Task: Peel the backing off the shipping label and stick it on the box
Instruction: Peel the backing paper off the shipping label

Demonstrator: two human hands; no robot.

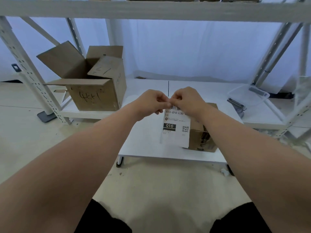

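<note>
A white shipping label with a barcode, "010" block and QR code hangs upright in front of me. My left hand and my right hand both pinch its top edge, fingertips close together. Behind the label, partly hidden by it and my right forearm, a small closed cardboard box sits on the low white table. I cannot tell whether the backing has separated from the label.
A large open cardboard box with handwriting stands on the low shelf at the back left. A clear plastic tray and a dark tool lie at the right. White metal rack posts frame both sides.
</note>
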